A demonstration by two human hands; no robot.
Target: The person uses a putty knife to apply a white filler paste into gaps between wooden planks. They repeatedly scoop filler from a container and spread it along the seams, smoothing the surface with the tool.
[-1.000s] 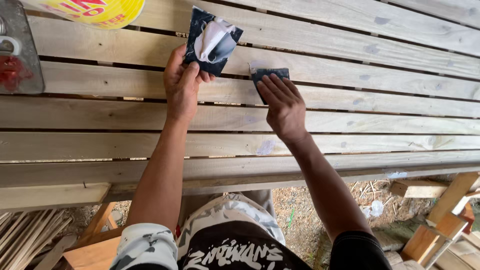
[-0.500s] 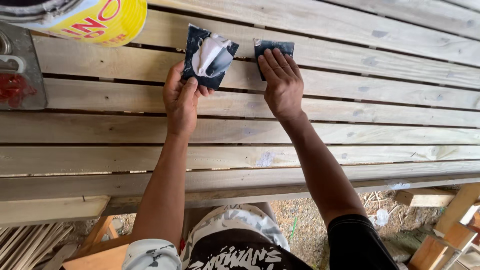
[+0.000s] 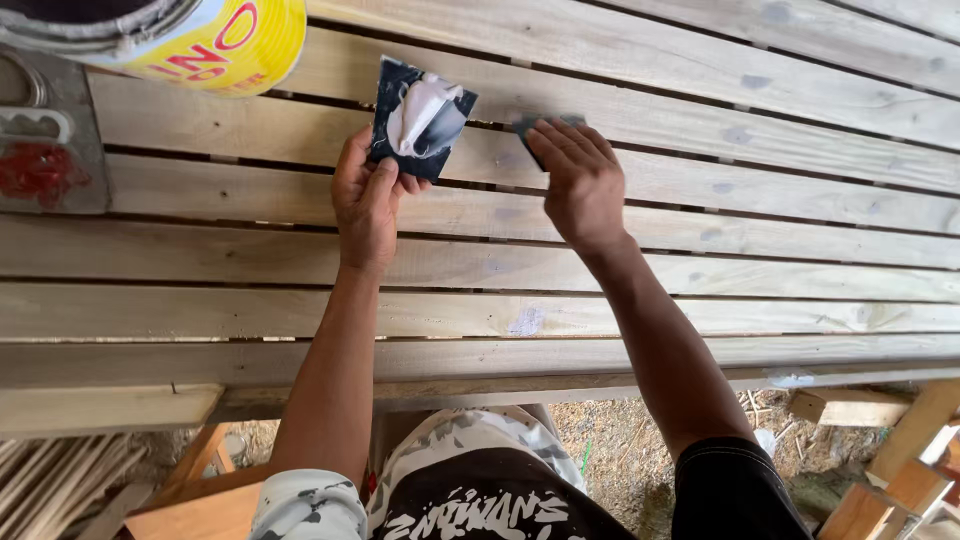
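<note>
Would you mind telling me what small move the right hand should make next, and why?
Probably drag the small dark pad under the right hand rightward along the plank: pale filler spots show there, and the left hand holds the filler-loaded dark square ready.

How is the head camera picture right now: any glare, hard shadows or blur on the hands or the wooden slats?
Head view: soft, even daylight on the pale wooden slats, no glare and no hard shadows; the left hand and its dark square pad smeared with white paste are sharp; the right hand is slightly soft at the fingertips; the yellow round can is cut off by the frame's top edge.
</note>
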